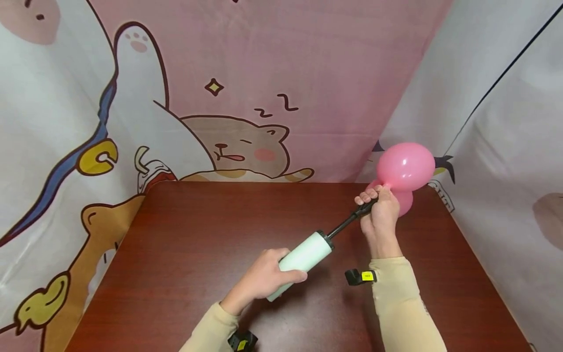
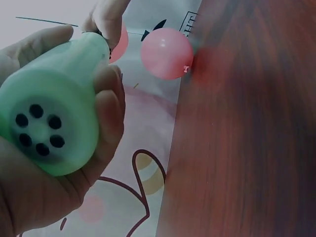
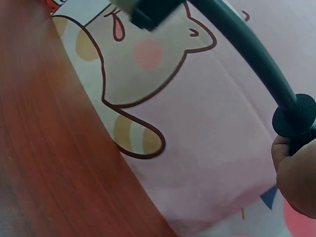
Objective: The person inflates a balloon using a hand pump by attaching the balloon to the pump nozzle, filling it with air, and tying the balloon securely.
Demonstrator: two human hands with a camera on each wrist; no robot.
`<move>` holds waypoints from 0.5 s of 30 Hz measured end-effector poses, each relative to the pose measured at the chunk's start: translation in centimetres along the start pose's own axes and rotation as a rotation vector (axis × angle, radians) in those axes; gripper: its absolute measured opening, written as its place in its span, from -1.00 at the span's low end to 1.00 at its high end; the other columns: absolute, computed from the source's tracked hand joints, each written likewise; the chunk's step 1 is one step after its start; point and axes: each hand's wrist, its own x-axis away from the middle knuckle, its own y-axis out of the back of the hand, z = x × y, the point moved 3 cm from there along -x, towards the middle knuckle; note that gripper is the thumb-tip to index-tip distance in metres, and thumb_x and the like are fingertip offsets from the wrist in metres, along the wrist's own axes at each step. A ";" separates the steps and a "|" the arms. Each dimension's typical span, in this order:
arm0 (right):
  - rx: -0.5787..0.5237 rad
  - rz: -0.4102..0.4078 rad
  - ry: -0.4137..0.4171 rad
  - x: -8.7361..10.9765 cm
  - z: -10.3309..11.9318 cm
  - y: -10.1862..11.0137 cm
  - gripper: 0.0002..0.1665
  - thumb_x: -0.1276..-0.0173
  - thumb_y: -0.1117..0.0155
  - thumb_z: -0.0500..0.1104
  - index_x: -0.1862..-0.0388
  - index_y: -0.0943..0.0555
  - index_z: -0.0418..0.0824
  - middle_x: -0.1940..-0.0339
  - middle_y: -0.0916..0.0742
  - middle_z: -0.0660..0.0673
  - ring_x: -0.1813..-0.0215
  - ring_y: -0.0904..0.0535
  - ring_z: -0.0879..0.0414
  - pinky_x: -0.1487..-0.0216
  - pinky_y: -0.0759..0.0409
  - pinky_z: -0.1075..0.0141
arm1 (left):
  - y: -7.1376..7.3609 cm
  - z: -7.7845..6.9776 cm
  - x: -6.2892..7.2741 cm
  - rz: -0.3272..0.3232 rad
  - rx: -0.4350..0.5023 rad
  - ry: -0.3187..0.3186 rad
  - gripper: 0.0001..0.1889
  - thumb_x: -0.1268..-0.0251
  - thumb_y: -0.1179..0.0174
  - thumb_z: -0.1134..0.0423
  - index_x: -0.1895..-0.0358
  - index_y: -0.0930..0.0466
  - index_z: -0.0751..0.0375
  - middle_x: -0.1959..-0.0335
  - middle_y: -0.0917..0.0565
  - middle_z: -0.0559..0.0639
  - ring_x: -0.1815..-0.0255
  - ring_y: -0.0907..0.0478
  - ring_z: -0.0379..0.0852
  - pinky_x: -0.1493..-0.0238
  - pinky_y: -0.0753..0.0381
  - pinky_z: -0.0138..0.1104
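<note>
A mint-green balloon pump (image 1: 305, 252) slants over the table, its black rod (image 1: 342, 227) drawn out toward the right. My left hand (image 1: 268, 275) grips the green barrel near its lower end. In the left wrist view, several dark holes show in the round base (image 2: 42, 128). My right hand (image 1: 383, 215) holds the black end of the pump, fingers curled round it. An inflated pink balloon (image 1: 406, 166) rises just beyond those fingers; the hand hides how its neck sits. Another pink balloon (image 1: 405, 201) is partly hidden behind the right hand; the left wrist view shows a knotted balloon (image 2: 167, 53).
The dark brown wooden table (image 1: 184, 234) spreads under both hands. Cartoon-printed cloth (image 1: 334, 73) hangs behind it and at the sides. Black wrist-camera mounts (image 1: 359, 277) stick out from both sleeves.
</note>
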 end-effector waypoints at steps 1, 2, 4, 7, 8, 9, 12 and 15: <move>0.009 0.009 0.002 0.2 -0.5 -0.2 -0.56 -0.71 0.14 -0.05 0.43 -0.34 -0.21 0.62 -0.42 -0.01 0.62 -0.33 0.17 0.53 -0.41 0.37 | 0.0 -0.1 -0.2 -0.008 -0.009 0.001 -0.66 -0.10 -0.44 -0.04 0.28 -0.66 0.14 0.53 -0.60 -0.16 0.59 -0.50 -0.26 0.52 -0.52 -0.35; 0.027 0.020 0.002 0.5 -1.2 -0.4 -0.57 -0.71 0.16 -0.05 0.42 -0.34 -0.20 0.62 -0.41 0.00 0.62 -0.32 0.18 0.53 -0.40 0.38 | 0.0 -0.2 -0.4 -0.016 -0.017 0.004 -0.66 -0.10 -0.45 -0.05 0.28 -0.66 0.14 0.53 -0.60 -0.16 0.58 -0.50 -0.26 0.52 -0.52 -0.35; 0.044 0.036 -0.019 1.1 -2.5 -0.7 -0.59 -0.71 0.18 -0.05 0.39 -0.35 -0.19 0.61 -0.41 0.01 0.62 -0.32 0.19 0.52 -0.38 0.39 | -0.2 -0.4 -0.8 -0.030 -0.019 0.018 -0.65 -0.10 -0.44 -0.06 0.27 -0.66 0.14 0.53 -0.61 -0.15 0.58 -0.51 -0.25 0.52 -0.53 -0.34; 0.103 0.047 -0.042 2.0 -4.1 -0.9 -0.63 -0.72 0.19 -0.05 0.34 -0.35 -0.17 0.60 -0.40 0.02 0.61 -0.33 0.20 0.52 -0.39 0.41 | -0.5 -0.6 -1.4 -0.053 -0.012 0.036 -0.63 -0.09 -0.45 -0.07 0.27 -0.67 0.16 0.53 -0.61 -0.12 0.58 -0.52 -0.22 0.52 -0.54 -0.32; 0.115 0.049 -0.045 2.2 -4.5 -0.9 -0.63 -0.72 0.19 -0.06 0.34 -0.35 -0.17 0.60 -0.40 0.02 0.61 -0.33 0.20 0.52 -0.38 0.41 | -0.6 -0.6 -1.6 -0.061 -0.009 0.044 -0.63 -0.09 -0.45 -0.06 0.28 -0.66 0.17 0.53 -0.61 -0.12 0.58 -0.52 -0.22 0.52 -0.54 -0.31; 0.125 0.048 -0.046 2.3 -4.8 -1.0 -0.64 -0.73 0.19 -0.07 0.34 -0.35 -0.17 0.60 -0.40 0.02 0.60 -0.33 0.21 0.52 -0.38 0.41 | -0.7 -0.6 -1.6 -0.065 -0.001 0.053 -0.63 -0.09 -0.45 -0.06 0.29 -0.66 0.17 0.54 -0.61 -0.11 0.58 -0.52 -0.21 0.53 -0.53 -0.30; 0.146 0.040 -0.037 2.3 -4.8 -0.8 -0.63 -0.73 0.19 -0.09 0.35 -0.35 -0.17 0.60 -0.40 0.02 0.60 -0.33 0.21 0.52 -0.38 0.41 | -1.1 -0.5 -1.6 -0.060 0.020 0.073 -0.63 -0.10 -0.45 -0.05 0.28 -0.65 0.18 0.53 -0.61 -0.10 0.59 -0.52 -0.19 0.53 -0.54 -0.29; 0.117 0.019 -0.032 1.7 -3.9 -0.3 -0.62 -0.73 0.19 -0.11 0.37 -0.34 -0.19 0.61 -0.40 0.01 0.61 -0.32 0.20 0.53 -0.38 0.39 | -1.3 -0.3 -1.4 -0.031 0.041 0.080 -0.61 -0.12 -0.44 -0.06 0.22 -0.66 0.19 0.49 -0.63 -0.10 0.57 -0.54 -0.20 0.52 -0.56 -0.29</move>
